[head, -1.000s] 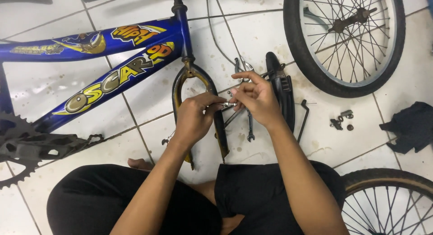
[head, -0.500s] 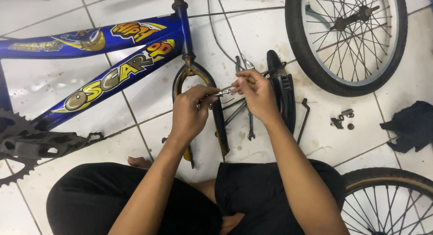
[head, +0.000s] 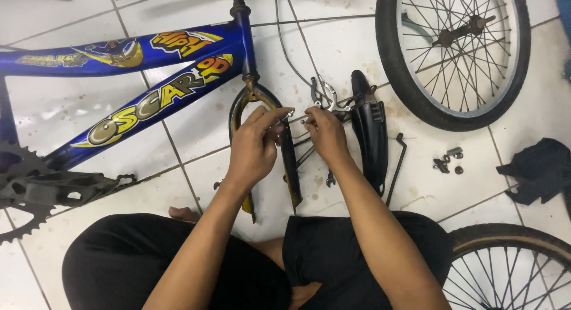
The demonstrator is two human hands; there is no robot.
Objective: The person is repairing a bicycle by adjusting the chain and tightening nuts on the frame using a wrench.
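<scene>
A: Where was the brake part relative to the fingers?

B: Centre of frame. The brake caliper (head: 324, 102) sat just above and between both hands, over the fork (head: 262, 107). Left hand (head: 253, 149) was left of it, right hand (head: 326, 134) directly below it.

A: Finger state?

B: Left fingers (head: 275, 115) were pressed together, pinching a small metal piece at the caliper's left end. Right fingers (head: 310, 113) were also closed in a pinch on the caliper's lower edge. Couldn't tell what the small piece was, too small.

A: Around it?

B: Black mudguard (head: 370, 137) lay just right of the right hand, nearly touching the caliper. A small wrench (head: 330, 180) lay on the tile below the right wrist. Loose nuts (head: 449, 161) sat further right, well apart from the hands. Black rag (head: 538, 170) at the right edge.

A: Labels?

B: Blue frame (head: 119, 90) in the upper left carried yellow and orange lettering decals along both tubes, plus a cartoon sticker on the top tube. One wheel (head: 455, 54) upper right, another wheel (head: 511, 268) lower right.
</scene>
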